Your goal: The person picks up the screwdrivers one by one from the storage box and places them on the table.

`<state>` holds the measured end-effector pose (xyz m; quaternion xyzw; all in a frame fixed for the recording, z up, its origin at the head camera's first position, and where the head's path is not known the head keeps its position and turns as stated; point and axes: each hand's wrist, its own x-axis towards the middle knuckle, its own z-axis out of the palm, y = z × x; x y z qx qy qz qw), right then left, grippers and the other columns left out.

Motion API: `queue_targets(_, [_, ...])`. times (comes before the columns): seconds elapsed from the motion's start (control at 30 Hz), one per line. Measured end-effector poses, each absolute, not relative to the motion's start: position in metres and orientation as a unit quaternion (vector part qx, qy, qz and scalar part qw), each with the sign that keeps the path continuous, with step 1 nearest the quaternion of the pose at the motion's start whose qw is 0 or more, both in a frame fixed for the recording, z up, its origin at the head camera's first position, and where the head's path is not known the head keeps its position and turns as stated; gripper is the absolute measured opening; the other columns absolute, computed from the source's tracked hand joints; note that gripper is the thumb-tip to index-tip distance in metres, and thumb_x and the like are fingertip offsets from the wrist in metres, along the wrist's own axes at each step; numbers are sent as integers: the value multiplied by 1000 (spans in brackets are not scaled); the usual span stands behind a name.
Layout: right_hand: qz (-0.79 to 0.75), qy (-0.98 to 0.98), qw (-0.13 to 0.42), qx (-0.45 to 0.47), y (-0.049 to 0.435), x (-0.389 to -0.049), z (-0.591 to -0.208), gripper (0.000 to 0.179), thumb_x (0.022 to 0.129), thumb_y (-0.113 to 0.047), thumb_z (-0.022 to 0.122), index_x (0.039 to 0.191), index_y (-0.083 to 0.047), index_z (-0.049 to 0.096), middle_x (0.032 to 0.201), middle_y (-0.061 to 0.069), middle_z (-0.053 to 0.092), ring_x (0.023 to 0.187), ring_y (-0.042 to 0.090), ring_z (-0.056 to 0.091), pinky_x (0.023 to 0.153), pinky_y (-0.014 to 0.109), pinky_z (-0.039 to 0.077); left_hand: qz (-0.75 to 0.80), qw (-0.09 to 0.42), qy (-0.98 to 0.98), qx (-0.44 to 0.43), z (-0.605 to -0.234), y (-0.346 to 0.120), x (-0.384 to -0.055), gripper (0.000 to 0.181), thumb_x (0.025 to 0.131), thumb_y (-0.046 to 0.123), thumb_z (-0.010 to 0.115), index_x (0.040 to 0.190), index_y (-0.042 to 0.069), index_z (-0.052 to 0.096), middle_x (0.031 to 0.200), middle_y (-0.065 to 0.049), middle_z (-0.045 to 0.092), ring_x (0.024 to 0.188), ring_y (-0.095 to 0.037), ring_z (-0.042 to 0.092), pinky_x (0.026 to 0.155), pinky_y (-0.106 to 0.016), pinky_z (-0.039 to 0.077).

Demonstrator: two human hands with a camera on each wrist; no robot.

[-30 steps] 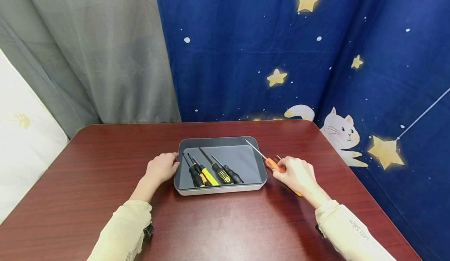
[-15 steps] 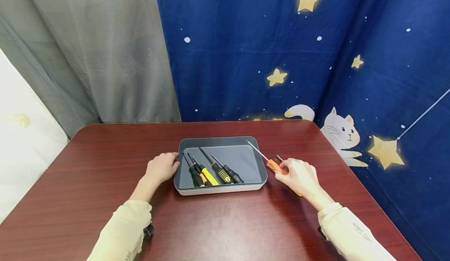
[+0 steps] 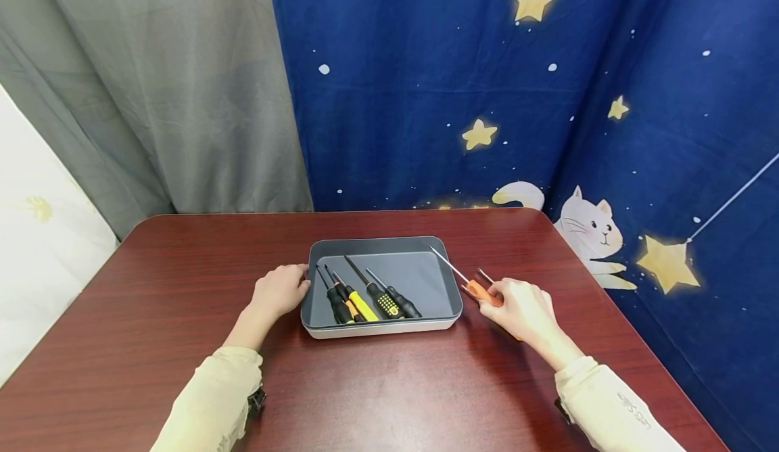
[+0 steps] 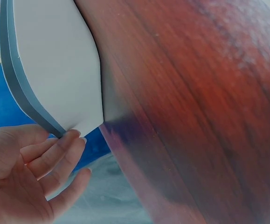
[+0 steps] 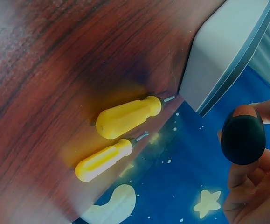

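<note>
A grey tray with a white outer wall (image 3: 377, 333) stands mid-table. My left hand (image 3: 280, 288) holds its left side; in the left wrist view, thumb and fingertips pinch the rim at a corner. My right hand (image 3: 523, 308), right of the tray, grips an orange-handled screwdriver (image 3: 481, 291). Its shaft slants up-left, the tip appearing over the tray's right rim. The right wrist view shows the black butt of its handle (image 5: 243, 140). Below my right hand, two yellow-handled screwdrivers (image 5: 128, 119) lie on the table, mostly hidden in the head view.
Several screwdrivers lie in the tray's left and middle part, among them a yellow one (image 3: 362, 306), a dotted black one (image 3: 385, 302) and a plain black one (image 3: 405, 304). Behind the red-brown table (image 3: 201, 256) hang a grey curtain (image 3: 213, 86) and a blue starry curtain (image 3: 414, 100).
My right hand has shifted slightly right and toward me, carrying the orange-handled screwdriver along. My left hand and the tray have stayed in place.
</note>
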<state>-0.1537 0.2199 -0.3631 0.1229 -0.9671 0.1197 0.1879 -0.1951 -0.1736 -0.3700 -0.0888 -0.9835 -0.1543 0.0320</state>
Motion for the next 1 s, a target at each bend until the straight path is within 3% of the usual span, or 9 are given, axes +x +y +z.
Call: queue_targets(1.0, [125, -964, 200, 121, 230, -141, -368, 10, 65, -29, 68, 67, -21, 63, 54, -13, 42, 47, 10, 42, 39, 31, 31, -152, 32, -984, -93, -370, -174, -195, 34, 84, 13, 56, 114, -1, 57, 106, -20, 58, 87, -38, 56, 64, -52, 44])
